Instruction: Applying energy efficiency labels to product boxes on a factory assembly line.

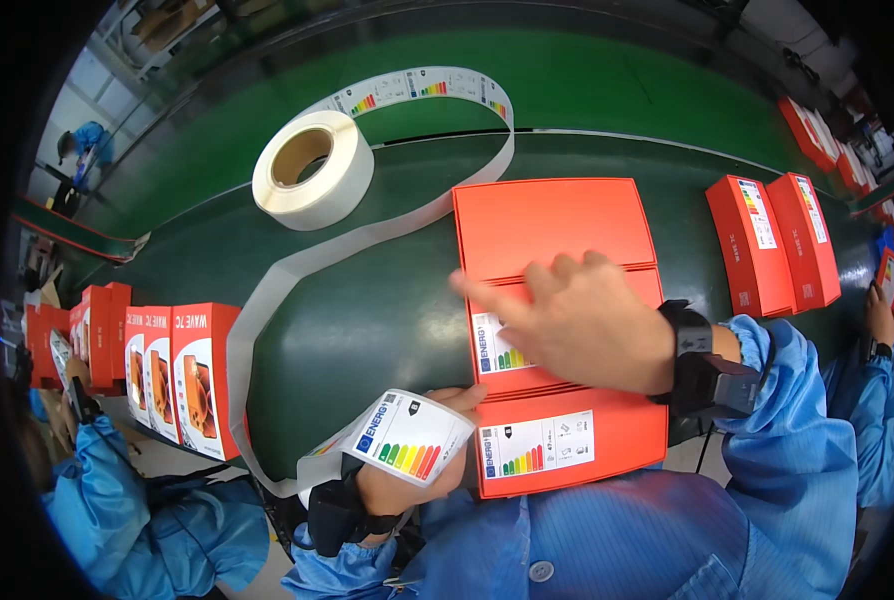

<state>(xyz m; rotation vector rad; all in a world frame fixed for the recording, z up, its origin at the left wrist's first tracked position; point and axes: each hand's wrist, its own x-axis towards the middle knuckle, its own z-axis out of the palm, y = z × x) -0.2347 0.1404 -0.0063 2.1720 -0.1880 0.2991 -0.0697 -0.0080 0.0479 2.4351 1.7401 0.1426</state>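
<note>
Three orange-red boxes lie side by side in front of me. The far box (pixel 557 225) shows a plain face; the middle box (pixel 649 288) bears an energy label (pixel 491 345) partly covered by my right hand (pixel 592 325). That hand rests over the middle box, one finger stretched out to the left, holding nothing. Another energy label (pixel 537 447) sits on the near box (pixel 627 430). At the boxes' left edge, my left hand (pixel 452 465) is closed on the end of the label strip (pixel 412 438), which covers much of it; its fingertips reach the boxes.
The strip loops left over the green work surface (pixel 387 310) to a white label roll (pixel 317 205). Labelled boxes (pixel 752 250) stand at right, and printed boxes (pixel 197 380) at left. Co-workers in blue sit on either side; a co-worker's hand (pixel 882 318) holds a box.
</note>
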